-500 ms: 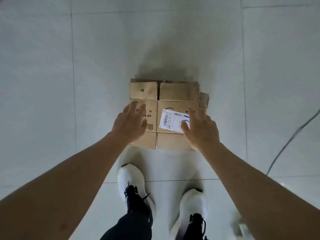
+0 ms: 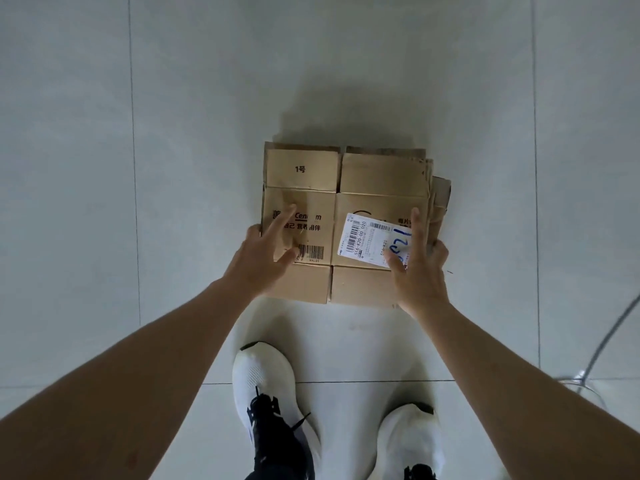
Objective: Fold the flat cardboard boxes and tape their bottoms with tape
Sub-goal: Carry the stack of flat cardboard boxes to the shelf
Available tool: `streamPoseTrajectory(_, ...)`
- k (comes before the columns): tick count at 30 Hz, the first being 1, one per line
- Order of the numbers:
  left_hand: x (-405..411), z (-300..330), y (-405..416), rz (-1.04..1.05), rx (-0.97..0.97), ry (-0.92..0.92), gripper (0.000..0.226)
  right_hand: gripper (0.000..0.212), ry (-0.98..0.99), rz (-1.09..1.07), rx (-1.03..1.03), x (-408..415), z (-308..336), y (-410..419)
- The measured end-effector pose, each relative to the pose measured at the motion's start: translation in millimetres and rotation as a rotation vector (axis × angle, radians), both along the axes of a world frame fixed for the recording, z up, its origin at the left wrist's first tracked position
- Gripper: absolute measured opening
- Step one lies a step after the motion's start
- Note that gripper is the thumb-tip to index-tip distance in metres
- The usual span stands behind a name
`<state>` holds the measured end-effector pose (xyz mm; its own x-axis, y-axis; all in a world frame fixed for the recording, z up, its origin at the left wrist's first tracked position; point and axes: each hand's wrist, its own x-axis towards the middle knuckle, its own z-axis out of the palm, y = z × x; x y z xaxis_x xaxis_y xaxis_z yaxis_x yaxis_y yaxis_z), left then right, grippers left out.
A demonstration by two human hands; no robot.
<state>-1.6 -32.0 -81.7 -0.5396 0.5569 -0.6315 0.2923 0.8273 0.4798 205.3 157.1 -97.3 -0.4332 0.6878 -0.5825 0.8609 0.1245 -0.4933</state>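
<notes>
Two hands reach down to a pile of flat cardboard boxes (image 2: 346,223) lying on the pale tiled floor (image 2: 138,168), just past a pair of white shoes (image 2: 266,393). On the left side, the left hand (image 2: 263,258) lies on the top box. Its pointing finger and thumb are out straight on top, and its other fingers bend round the left edge. On the right side, the right hand (image 2: 419,268) lies partly on the white sticker (image 2: 370,240). One finger is straight on top and the rest bend round the right edge. I cannot tell if either hand has a real hold yet.

The top box looks light and thin. It should be stiff across its flat parts but bendy along the fold lines. It may slide on the boxes under it. I think the two side edges are the best places to hold, so only one box comes up. No tape is in view. A thin cable (image 2: 602,344) lies on the floor at the far right.
</notes>
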Motion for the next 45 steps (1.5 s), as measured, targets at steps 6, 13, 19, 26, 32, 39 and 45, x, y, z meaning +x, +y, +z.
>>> streamPoseTrajectory(6,-17.5,-4.3,-0.5,0.050,0.021,-0.111,0.081,0.103,0.104,-0.151,-0.132,5.3,-7.6,9.3)
streamPoseTrajectory(13,-22.9,-11.2,2.9,0.183,0.118,-0.231,0.082,0.112,0.182,-0.346,-0.246,3.6,-16.5,7.8)
streamPoseTrajectory(19,-28.6,1.4,6.0,0.200,0.152,-0.294,0.089,0.111,0.264,-0.394,-0.295,3.3,-4.8,2.9)
streamPoseTrajectory(26,-19.0,70.1,-5.8,0.197,0.108,-0.315,0.095,0.110,0.360,-0.505,-0.343,13.4,59.5,-28.1)
streamPoseTrajectory(32,-14.1,169.9,-21.1,0.206,0.123,-0.269,0.107,0.117,0.407,-0.462,-0.323,5.1,155.7,-27.2)
streamPoseTrajectory(39,-43.2,321.7,-10.4,0.239,0.243,-0.267,0.115,0.113,0.416,-0.421,-0.278,-34.9,312.7,-1.1)
streamPoseTrajectory(45,-95.2,459.2,19.4,0.210,0.306,-0.180,0.120,0.104,0.546,-0.435,-0.213,-84.9,458.7,28.5)
